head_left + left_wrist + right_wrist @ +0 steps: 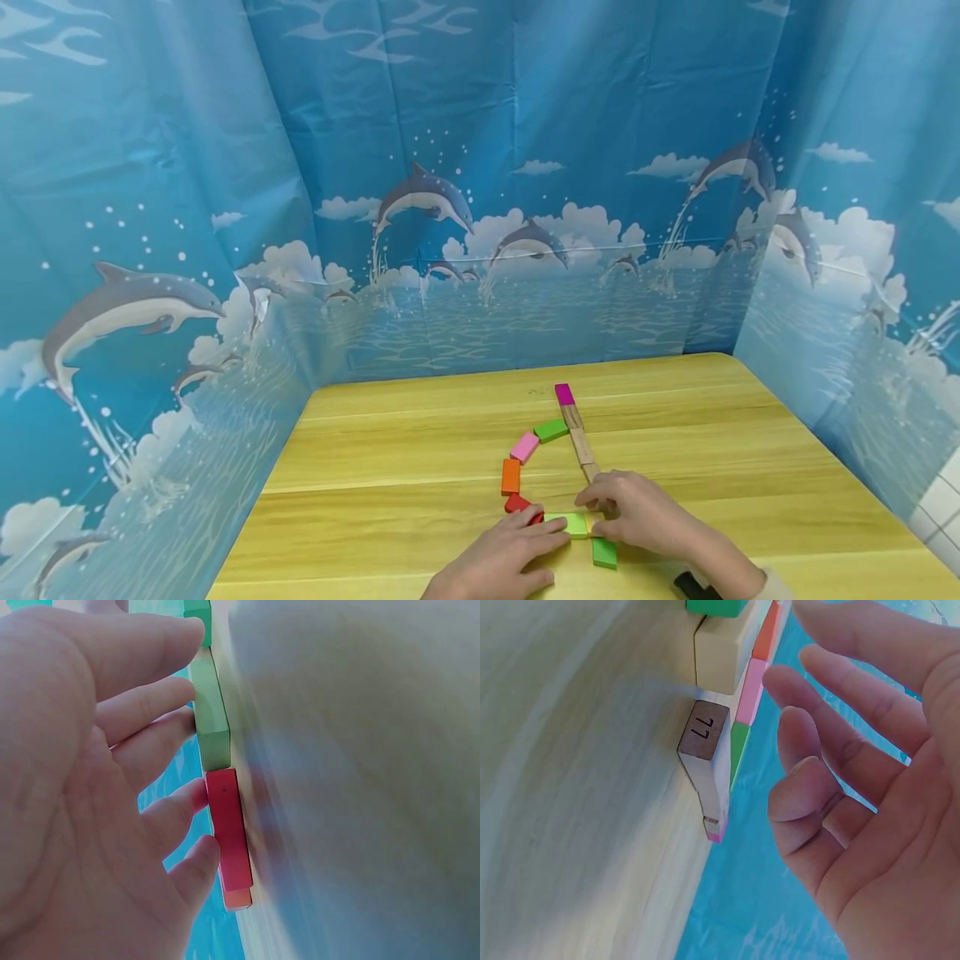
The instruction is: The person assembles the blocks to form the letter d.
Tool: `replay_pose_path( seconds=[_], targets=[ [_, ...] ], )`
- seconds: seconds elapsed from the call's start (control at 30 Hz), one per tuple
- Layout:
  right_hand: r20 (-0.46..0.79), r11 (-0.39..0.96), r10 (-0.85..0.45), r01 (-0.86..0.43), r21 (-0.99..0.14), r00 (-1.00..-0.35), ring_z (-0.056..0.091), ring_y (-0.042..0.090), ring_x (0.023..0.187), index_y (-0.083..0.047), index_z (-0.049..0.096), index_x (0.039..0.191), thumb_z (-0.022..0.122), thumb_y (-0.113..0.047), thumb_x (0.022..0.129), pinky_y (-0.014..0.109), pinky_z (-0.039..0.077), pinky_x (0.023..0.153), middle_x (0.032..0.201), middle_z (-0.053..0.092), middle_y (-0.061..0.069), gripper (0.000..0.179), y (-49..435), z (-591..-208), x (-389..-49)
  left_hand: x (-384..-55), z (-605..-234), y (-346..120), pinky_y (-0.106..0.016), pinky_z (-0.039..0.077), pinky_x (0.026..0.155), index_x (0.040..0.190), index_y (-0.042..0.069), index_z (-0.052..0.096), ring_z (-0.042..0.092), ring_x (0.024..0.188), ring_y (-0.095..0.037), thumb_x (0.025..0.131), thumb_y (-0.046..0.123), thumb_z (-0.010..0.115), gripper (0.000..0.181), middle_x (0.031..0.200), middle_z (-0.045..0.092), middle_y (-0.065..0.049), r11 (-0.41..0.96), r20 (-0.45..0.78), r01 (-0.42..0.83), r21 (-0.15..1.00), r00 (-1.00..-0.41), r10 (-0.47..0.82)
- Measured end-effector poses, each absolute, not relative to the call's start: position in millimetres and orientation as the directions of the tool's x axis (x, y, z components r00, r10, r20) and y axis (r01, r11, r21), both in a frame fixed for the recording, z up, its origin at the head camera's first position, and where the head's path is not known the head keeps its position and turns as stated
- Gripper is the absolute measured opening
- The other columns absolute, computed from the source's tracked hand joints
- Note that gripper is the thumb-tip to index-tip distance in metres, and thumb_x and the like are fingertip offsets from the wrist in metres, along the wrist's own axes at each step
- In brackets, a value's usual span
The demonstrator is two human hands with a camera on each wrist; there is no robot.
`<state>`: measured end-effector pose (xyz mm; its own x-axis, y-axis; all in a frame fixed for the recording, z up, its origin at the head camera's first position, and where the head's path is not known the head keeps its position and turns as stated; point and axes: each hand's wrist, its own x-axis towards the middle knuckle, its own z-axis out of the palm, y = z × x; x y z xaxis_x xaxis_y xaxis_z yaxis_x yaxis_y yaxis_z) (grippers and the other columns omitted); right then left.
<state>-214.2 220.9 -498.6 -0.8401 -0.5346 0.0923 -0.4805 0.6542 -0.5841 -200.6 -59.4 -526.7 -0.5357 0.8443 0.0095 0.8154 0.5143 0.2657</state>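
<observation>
Your left hand (498, 560) lies low over the table (375, 467) with the fingers nearly straight and spread a little; in the left wrist view the fingertips (196, 796) touch the side of the red block (229, 829) and reach along the light green block (210, 720), gripping neither. Your right hand (637, 517) sits just beside it, fingers relaxed and fanned, holding nothing; its fingertips (600, 527) rest at the far end of the light green block (570, 523), which lies between your two hands.

Directly under your right palm, toward you, a darker green block (604, 552) lies on the wood. Past your right fingertips a row of plain wooden blocks (581, 446) runs away from you and ends in a magenta block (564, 394); the right wrist view shows the nearest one (705, 742) stamped 77 on its end. Beyond your left fingers the red block (517, 504) begins a curve of blocks: orange (511, 476), pink (524, 447), then green (551, 430), which meets the wooden row. A dolphin-print backdrop (480, 192) walls the table.
</observation>
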Motion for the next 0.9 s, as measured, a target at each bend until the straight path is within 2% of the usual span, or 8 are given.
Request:
replay_pose_path(
  seconds=[0.4, 0.6, 0.9],
  targets=[
    [0.164, 0.591, -0.465, -0.443, -0.674, -0.87, 0.06, 0.008, 0.079, -0.021, 0.076, 0.109, 0.082, -0.028, 0.085, 0.026, 0.05, 0.066, 0.1, 0.07, -0.011, 0.025, 227, -502, -200, -201, -526, -58, -0.043, 0.037, 0.111, 0.155, 0.033, 0.041, 0.026, 0.149, -0.021, 0.105, 0.042, 0.053, 0.053, 0.159, 0.033, 0.016, 0.521, 0.002, 0.806, 0.279, -0.543, 0.839],
    [0.141, 0.525, -0.421, -0.367, -0.767, -0.896, 0.059, 0.008, 0.08, -0.019, 0.076, 0.109, 0.08, -0.027, 0.088, 0.027, 0.051, 0.066, 0.101, 0.071, -0.006, 0.023, 231, -505, -192, -200, -526, -59, -0.044, 0.036, 0.112, 0.155, 0.032, 0.04, 0.025, 0.149, -0.021, 0.105, 0.041, 0.052, 0.053, 0.16, 0.032, 0.016, 0.519, 0.009, 0.809, 0.275, -0.542, 0.84],
    [0.105, 0.539, -0.384, -0.315, -0.781, -0.917, 0.058, 0.009, 0.076, -0.016, 0.076, 0.104, 0.084, -0.027, 0.082, 0.026, 0.05, 0.064, 0.095, 0.071, -0.005, 0.026, 235, -512, -181, -197, -525, -59, -0.043, 0.037, 0.111, 0.155, 0.032, 0.041, 0.025, 0.149, -0.02, 0.105, 0.041, 0.053, 0.053, 0.159, 0.032, 0.016, 0.526, 0.013, 0.809, 0.261, -0.548, 0.837]
  ],
)
